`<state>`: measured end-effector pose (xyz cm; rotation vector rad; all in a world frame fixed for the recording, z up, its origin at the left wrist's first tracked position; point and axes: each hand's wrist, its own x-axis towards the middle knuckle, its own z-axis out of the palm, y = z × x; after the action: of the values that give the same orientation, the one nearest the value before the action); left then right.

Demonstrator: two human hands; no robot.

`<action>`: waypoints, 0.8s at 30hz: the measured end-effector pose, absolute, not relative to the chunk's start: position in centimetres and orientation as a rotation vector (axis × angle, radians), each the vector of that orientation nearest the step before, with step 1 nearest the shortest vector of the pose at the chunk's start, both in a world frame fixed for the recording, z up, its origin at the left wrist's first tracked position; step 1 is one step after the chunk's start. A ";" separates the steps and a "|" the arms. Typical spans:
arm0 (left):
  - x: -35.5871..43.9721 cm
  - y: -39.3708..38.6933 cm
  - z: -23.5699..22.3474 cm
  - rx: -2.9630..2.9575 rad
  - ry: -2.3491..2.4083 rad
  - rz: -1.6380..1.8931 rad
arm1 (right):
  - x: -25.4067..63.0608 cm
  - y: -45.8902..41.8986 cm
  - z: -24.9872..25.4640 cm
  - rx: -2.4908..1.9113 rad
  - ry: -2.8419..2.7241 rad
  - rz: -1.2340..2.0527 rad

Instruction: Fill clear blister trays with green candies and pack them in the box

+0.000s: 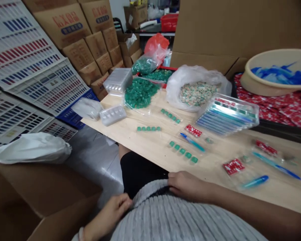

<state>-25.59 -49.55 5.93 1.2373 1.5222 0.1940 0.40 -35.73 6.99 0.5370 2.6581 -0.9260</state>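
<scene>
My left hand (115, 208) is closed at the left side of my grey ribbed top (180, 219), fingers curled on its hem. On the other side of the same hem, my right hand (184, 184) grips the cloth by the table's near edge. Closest to my right hand on the table lies a slanting row of green cubes (182, 151). Beyond it are a blue pen-like piece (192, 142) and a red-and-white packet (193, 131). Another row of green cubes (148, 129) lies to the left, near a third row (170, 115).
A bag of green pieces (141, 92), clear trays (117, 80) and a white bag of small pieces (198, 93) stand at the back. Stacked blister packs (227, 115) lie right, before a beige basin (278, 85). An open carton (40, 197) and white crates (47, 85) are left.
</scene>
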 end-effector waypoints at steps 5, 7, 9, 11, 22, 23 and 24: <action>-30.6 -39.6 5.4 1.719 2.088 0.428 | -1.5 -28.6 9.3 0.759 2.539 -1.330; -32.2 -35.9 4.2 1.830 2.313 0.384 | -3.3 -24.5 9.3 0.970 2.647 -1.385; -32.7 -33.4 2.5 1.922 2.305 0.294 | -5.1 -20.1 8.6 1.135 2.705 -1.485; -32.6 -32.0 1.0 2.031 2.158 0.266 | -6.5 -15.9 7.2 1.360 2.719 -1.519; -31.0 -12.0 4.0 2.313 2.079 0.323 | -18.4 -5.0 1.3 1.277 2.925 -0.575; -30.8 -10.3 3.7 2.327 2.084 0.265 | -18.8 -4.7 1.0 1.273 2.897 -0.511; -30.8 -9.0 3.4 2.338 2.085 0.217 | -19.0 -4.4 0.7 1.269 2.879 -0.474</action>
<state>-30.80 -9.05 3.36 2.3376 2.0850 0.2167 -18.95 -4.43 0.68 1.2694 2.8792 -0.4736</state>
